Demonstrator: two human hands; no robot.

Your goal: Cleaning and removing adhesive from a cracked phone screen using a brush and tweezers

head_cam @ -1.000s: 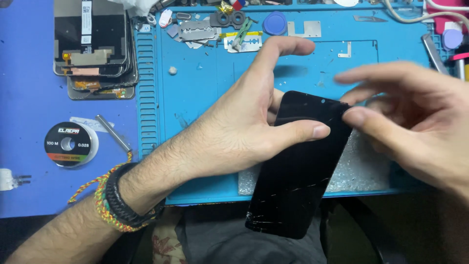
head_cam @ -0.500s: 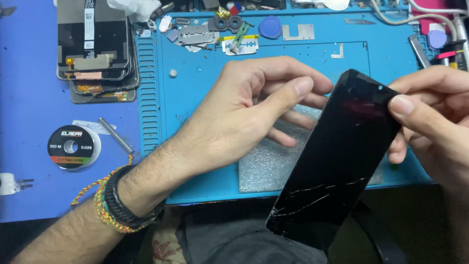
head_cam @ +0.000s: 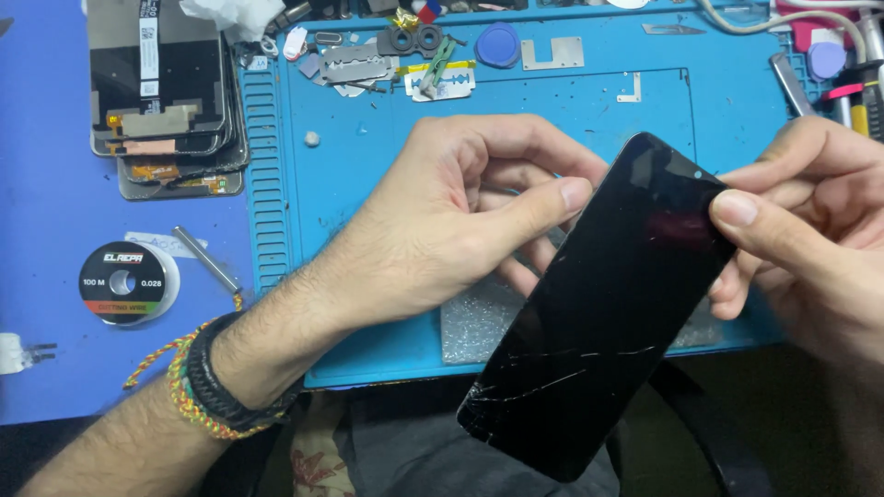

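A cracked black phone screen (head_cam: 603, 313) is held tilted above the near edge of the blue work mat (head_cam: 368, 212), gripped by the left hand (head_cam: 442, 230) and pinched at its top by the right hand (head_cam: 810, 230). Farther off lie a wire spool (head_cam: 124, 283) and stacked screens (head_cam: 161, 101).

Cracked black phone screen (head_cam: 603, 313) tilted between both hands; stacked dark screens (head_cam: 161, 92) with white labels, far left.

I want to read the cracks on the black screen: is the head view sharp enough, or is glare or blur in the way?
Head view: sharp, evenly lit; cracks on the phone screen show clearly near its lower end; only a faint reddish reflection near the right hand; left hand crisp.
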